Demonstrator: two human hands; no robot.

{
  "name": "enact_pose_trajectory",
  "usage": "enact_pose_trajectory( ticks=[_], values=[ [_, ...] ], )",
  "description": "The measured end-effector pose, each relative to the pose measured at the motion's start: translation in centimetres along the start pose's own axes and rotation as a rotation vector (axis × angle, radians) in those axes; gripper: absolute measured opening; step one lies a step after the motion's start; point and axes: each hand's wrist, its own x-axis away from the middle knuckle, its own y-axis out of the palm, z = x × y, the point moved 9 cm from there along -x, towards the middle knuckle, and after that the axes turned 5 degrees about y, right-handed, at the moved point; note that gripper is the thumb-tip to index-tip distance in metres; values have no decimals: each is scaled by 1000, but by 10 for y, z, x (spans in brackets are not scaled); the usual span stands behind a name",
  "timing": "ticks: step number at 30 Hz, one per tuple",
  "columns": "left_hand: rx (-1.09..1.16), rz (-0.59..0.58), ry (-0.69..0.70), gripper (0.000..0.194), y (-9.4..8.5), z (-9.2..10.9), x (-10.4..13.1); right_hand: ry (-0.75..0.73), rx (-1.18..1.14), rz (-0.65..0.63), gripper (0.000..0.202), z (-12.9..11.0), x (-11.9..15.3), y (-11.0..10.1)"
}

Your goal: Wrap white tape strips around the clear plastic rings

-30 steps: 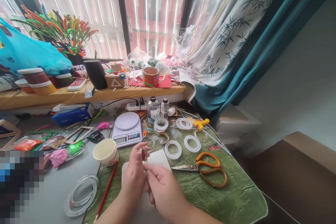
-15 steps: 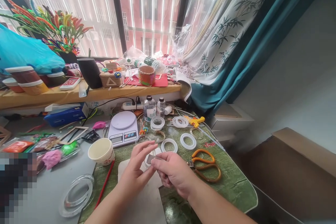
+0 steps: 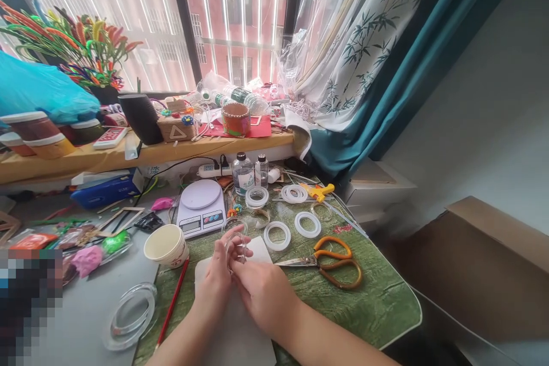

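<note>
A clear, glossy ring like a bangle [image 3: 236, 238] stands tilted in my left hand [image 3: 218, 274], whose fingers curl around and behind it. My right hand [image 3: 268, 294] is closed against the ring's lower edge, thumb and fingers pressed together. What sits between those fingers is hidden. Beneath both hands lies a white sheet [image 3: 240, 326]. Scissors with orange-brown handles [image 3: 338, 263] rest to the right, blades pointing at my right hand. White ring moulds [image 3: 277, 237] lie just beyond my hands.
A kitchen scale [image 3: 201, 209], paper cup [image 3: 166, 246] and red pencil [image 3: 172, 303] are left of my hands. Clear rings [image 3: 131, 315] lie nearer left. Two bottles [image 3: 243, 174] and a yellow glue gun [image 3: 318, 191] stand farther back. The green tabletop [image 3: 377, 291] ends at right.
My hands have drawn closer together and turned, bringing the clear ring upright into view. The small grey piece seen in my right fingers is now hidden. The scissor blades are uncovered.
</note>
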Motion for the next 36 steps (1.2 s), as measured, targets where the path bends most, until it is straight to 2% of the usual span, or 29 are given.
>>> enact_pose_trajectory(
  ticks=[4, 8, 12, 14, 17, 20, 24, 29, 36],
  values=[
    [96, 66, -16, 61, -3, 1, 0, 9, 101, 14, 30, -6, -2, 3],
    [189, 76, -149, 56, -2, -6, -1, -91, 296, -19, 28, -4, -7, -5],
    [166, -35, -274, 55, 8, -8, 3, -431, 426, -197, 40, -10, -3, -20],
    [171, -84, -315, 49, 12, -9, 5, -507, 484, -258, 46, -7, -3, -32],
    [211, -94, -333, 37, 12, -8, 5, -538, 560, -233, 42, -2, -10, -54],
    [277, -120, -368, 33, 13, -9, 4, -551, 613, -206, 39, -1, -16, -64],
    [300, -190, -468, 33, 18, -15, 9, -568, 669, -246, 34, 1, -20, -61],
    [296, -189, -527, 30, 17, -22, 13, -590, 652, -378, 53, 6, -12, -56],
    [259, -186, -532, 33, 17, -22, 11, -624, 648, -412, 41, 7, -6, -57]
  ],
)
